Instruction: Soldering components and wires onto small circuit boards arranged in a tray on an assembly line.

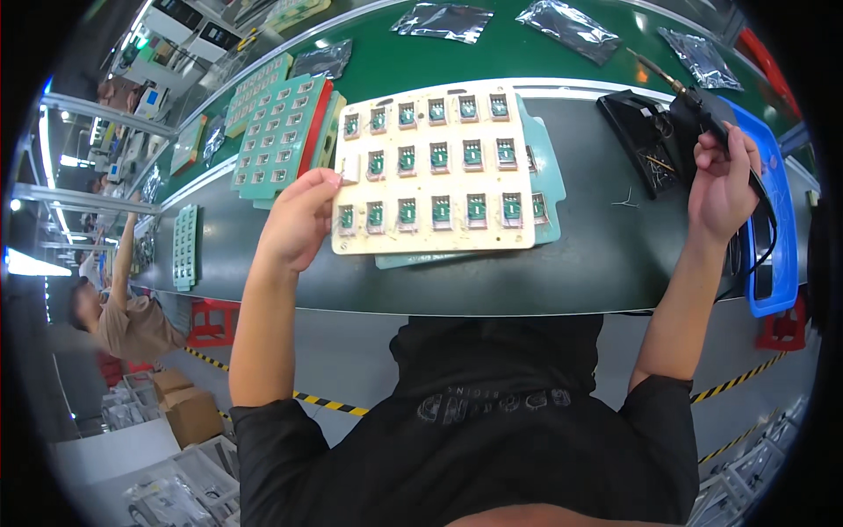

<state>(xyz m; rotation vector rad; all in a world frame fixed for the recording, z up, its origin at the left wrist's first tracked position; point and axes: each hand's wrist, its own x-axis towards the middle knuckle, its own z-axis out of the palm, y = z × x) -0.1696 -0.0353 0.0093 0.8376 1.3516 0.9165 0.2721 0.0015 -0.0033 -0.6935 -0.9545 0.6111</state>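
In front of me lies a cream tray (pixel 421 184) with rows of square pockets, each holding a small green circuit board (pixel 439 156). My left hand (pixel 303 215) is closed at the tray's left edge, its thumb beside a small whitish block (pixel 349 169). Under the tray, pale green trays (pixel 546 167) stick out at the right and front. At the right, my right hand (pixel 724 184) is closed around the black handle of a soldering iron (pixel 660 73), its metal tip pointing up and left, away from the tray.
A black open box (pixel 639 140) with small parts stands left of my right hand, near a blue bin (pixel 777 228). Stacked green trays (pixel 281 136) stand at the left. Silvery bags (pixel 441 22) lie along the back. A co-worker (pixel 132 321) is at far left.
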